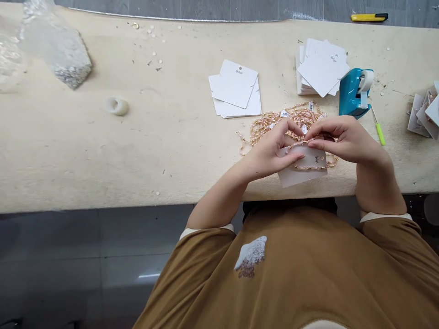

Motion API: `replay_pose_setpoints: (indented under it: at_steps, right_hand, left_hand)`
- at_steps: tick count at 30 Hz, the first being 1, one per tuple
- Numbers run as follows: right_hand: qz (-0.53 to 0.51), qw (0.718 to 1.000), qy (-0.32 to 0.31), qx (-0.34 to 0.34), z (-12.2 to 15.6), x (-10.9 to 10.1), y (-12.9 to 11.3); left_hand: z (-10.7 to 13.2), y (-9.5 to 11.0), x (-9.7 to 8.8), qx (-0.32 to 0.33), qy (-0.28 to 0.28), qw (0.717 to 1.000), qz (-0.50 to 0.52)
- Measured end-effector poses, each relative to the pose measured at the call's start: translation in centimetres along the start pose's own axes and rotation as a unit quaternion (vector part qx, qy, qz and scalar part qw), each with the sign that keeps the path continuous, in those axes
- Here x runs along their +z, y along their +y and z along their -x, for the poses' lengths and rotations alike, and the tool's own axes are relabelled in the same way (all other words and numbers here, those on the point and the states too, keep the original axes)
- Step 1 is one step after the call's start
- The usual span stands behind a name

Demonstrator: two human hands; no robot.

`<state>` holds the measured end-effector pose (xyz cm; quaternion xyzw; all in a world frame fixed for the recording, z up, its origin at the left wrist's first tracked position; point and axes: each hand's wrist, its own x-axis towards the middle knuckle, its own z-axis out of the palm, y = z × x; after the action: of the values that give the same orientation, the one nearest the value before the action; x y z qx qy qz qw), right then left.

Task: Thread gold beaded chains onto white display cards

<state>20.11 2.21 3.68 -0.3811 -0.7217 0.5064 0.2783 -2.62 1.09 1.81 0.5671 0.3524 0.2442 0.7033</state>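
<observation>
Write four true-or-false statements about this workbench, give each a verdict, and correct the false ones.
1. The left hand holds a white card, and the right hand pinches a beaded chain against it. True.
2. More of the beaded chain lies heaped on the table just beyond the hands. True.
3. The teal tape dispenser stands to the left of both stacks of white cards. False: it stands to the right of both stacks.
4. The right hand grips the yellow utility knife. False: the knife lies beyond the table's far edge, away from both hands.
</observation>
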Motion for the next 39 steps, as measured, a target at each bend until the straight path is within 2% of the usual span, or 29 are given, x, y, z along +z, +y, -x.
replay_pose_setpoints:
  at_steps: [3, 5, 11, 14, 16, 19, 23, 27, 30, 33, 36, 39]
  right_hand:
    - [0.009, 0.999, 0.049, -0.006, -0.1, 0.5, 0.3]
    - [0.021, 0.996, 0.079, -0.025, -0.1, 0.7, 0.5]
    - [0.062, 0.989, 0.109, -0.075, -0.1, 1.0, 1.0]
    - [0.076, 0.988, 0.113, -0.074, -0.1, 1.0, 0.9]
    - [0.073, 0.991, 0.091, -0.065, -0.1, 0.6, 0.7]
    - [0.034, 0.999, 0.017, -0.021, 0.0, -0.6, 0.4]
    - [-0.021, 0.997, -0.067, 0.041, 0.1, -2.4, 0.5]
    - [-0.046, 0.989, -0.127, 0.06, 0.0, -3.1, 0.9]
    - [-0.043, 0.99, -0.116, 0.061, -0.2, -2.9, 0.8]
    - [-0.065, 0.99, -0.092, 0.081, -0.4, -2.4, 0.7]
    - [-0.137, 0.978, -0.108, 0.11, -0.5, -2.0, 1.0]
    - [-0.21, 0.959, -0.137, 0.13, -0.7, -1.6, 1.7]
  left_hand:
    - [-0.4, 0.1, -0.2, -0.056, 0.048, 0.994, 0.078]
    - [-0.7, -0.1, -0.3, -0.071, 0.088, 0.986, 0.123]
    - [-1.3, -1.1, 0.5, -0.049, 0.148, 0.974, 0.165]
    - [-1.2, -1.5, 1.0, -0.028, 0.187, 0.972, 0.142]
    - [-1.1, -1.6, 1.2, -0.012, 0.197, 0.974, 0.111]
    - [-0.8, -1.5, 1.2, 0.017, 0.177, 0.983, 0.055]
    - [-0.6, -1.0, 0.9, 0.036, 0.108, 0.993, -0.019]
    - [-0.5, -0.7, 0.6, 0.034, 0.059, 0.996, -0.058]
    - [-0.5, -0.9, 0.6, 0.042, 0.037, 0.996, -0.073]
    - [-0.5, -1.2, 0.6, 0.065, 0.053, 0.994, -0.072]
    - [-0.4, -1.4, 0.5, 0.089, 0.069, 0.99, -0.08]
    - [-0.4, -1.4, 0.6, 0.103, 0.058, 0.99, -0.072]
